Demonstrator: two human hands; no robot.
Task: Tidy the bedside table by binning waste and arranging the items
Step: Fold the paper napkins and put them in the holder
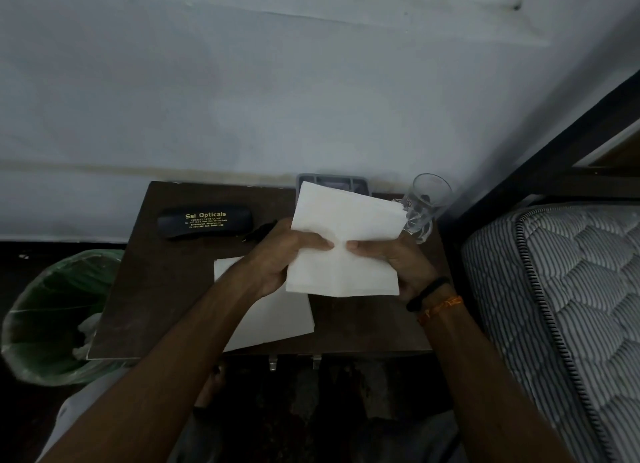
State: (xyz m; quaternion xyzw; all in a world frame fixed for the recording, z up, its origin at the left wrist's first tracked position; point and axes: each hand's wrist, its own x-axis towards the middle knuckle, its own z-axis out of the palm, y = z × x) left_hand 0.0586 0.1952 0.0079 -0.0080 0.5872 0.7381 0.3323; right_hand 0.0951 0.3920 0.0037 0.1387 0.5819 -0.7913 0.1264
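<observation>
Fingers (322,245) pinching white tissue (343,244)

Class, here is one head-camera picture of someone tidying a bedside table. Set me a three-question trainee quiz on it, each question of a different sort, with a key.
1. True or false: both hands, left hand and right hand, hold the white tissue sheet above the table.
2. Where is the green-lined bin? A) on the mattress B) on the floor left of the table C) on the table
3. Fill in: the black spectacle case lies on the table's ____ side, and the clear glass stands at its far right corner.

Key: 1 true; 2 B; 3 left.
</observation>
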